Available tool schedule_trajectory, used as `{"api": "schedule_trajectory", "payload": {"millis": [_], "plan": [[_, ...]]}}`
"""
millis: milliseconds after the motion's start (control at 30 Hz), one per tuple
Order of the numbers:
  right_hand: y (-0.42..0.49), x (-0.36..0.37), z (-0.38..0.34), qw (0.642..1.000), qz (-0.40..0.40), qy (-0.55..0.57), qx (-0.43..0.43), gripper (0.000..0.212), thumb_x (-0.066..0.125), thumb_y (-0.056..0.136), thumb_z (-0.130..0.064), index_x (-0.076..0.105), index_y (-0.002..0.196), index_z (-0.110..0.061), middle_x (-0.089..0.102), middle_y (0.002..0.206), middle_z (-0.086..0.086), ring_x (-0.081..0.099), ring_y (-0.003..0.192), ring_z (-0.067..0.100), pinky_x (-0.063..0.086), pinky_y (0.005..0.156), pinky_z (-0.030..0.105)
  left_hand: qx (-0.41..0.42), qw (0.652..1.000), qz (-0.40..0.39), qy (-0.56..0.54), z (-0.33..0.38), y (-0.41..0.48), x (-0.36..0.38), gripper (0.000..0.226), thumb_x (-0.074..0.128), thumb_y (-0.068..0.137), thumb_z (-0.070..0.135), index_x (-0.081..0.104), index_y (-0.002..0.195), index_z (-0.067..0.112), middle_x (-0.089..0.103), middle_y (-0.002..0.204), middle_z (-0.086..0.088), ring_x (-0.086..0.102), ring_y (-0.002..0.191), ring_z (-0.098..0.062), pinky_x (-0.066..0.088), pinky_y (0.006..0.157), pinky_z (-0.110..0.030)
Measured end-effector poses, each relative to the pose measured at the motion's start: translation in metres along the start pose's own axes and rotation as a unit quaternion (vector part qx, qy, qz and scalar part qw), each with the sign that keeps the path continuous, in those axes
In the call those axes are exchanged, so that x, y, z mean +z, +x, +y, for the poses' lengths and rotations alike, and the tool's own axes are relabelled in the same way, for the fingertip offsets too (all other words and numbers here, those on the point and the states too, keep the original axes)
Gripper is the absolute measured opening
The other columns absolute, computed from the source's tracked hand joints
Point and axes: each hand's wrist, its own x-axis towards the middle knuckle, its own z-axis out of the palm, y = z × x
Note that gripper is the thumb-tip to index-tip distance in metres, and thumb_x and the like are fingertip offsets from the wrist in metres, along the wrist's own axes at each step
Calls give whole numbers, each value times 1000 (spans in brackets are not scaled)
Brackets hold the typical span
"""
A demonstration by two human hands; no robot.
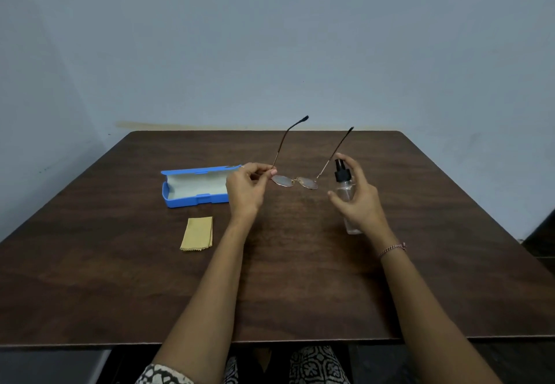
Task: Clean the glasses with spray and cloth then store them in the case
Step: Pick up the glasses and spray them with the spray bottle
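Thin gold-rimmed glasses (pixel 295 181) hang above the table with both arms unfolded and pointing away from me. My left hand (pixel 246 187) pinches them at the left hinge. My right hand (pixel 356 196) grips a clear spray bottle (pixel 345 187) with a black pump top, its forefinger resting over the top, and the nozzle sits just right of the right lens. A blue glasses case (pixel 195 187) lies open on the table to the left, with nothing inside. In front of the case lies a folded yellow cloth (pixel 197 232).
The brown wooden table (pixel 300 278) reaches a plain grey wall at the back. Its front edge runs just above my lap. A dark object stands beyond the table's right edge.
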Motion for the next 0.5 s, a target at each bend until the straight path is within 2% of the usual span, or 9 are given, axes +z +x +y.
{"api": "schedule_trajectory", "payload": {"millis": [33, 100, 167, 267, 367, 500], "plan": [[0, 2, -1, 1000, 1, -25, 0, 71, 67, 80, -14, 32, 133, -48, 65, 88, 0, 54, 52, 17, 51, 56, 33, 18, 1000, 6, 4, -1, -1, 1, 10, 74, 79, 17, 74, 89, 15, 71, 83, 4, 64, 79, -6, 51, 70, -15], [1, 8, -4, 998, -5, -63, -4, 72, 65, 80, -11, 31, 133, -44, 63, 90, -4, 46, 48, 5, 44, 52, 24, 46, 999, 15, -1, -3, -1, 2, 11, 74, 79, 15, 74, 89, 13, 71, 84, 3, 65, 78, -5, 51, 69, -12], [0, 12, -8, 996, -11, -91, -9, 72, 64, 80, -10, 29, 134, -42, 60, 99, -9, 48, 50, 2, 48, 56, 25, 69, 997, 22, -20, -2, -2, 2, 11, 74, 78, 13, 74, 89, 11, 71, 82, 3, 65, 78, -5, 52, 70, -14], [-2, 15, -12, 992, -11, -121, -18, 71, 64, 78, -9, 29, 132, -40, 60, 101, -8, 54, 58, 5, 53, 64, 32, 91, 995, 28, -29, 0, -3, 0, 12, 74, 77, 11, 74, 90, 11, 68, 80, 7, 64, 77, 0, 51, 70, -12], [-4, 17, -12, 990, 7, -139, -19, 68, 62, 76, -8, 32, 129, -38, 64, 101, -3, 59, 66, 17, 53, 66, 38, 110, 993, 32, -37, 2, -5, -2, 12, 74, 77, 9, 74, 89, 12, 67, 79, 9, 63, 77, 2, 50, 70, -12], [-6, 17, -12, 990, 17, -142, -17, 69, 62, 76, -8, 32, 130, -38, 65, 101, -3, 58, 68, 16, 51, 64, 34, 125, 990, 35, -49, 3, -6, -3, 12, 74, 77, 8, 74, 89, 10, 69, 80, 5, 64, 78, -3, 50, 70, -14]]}}
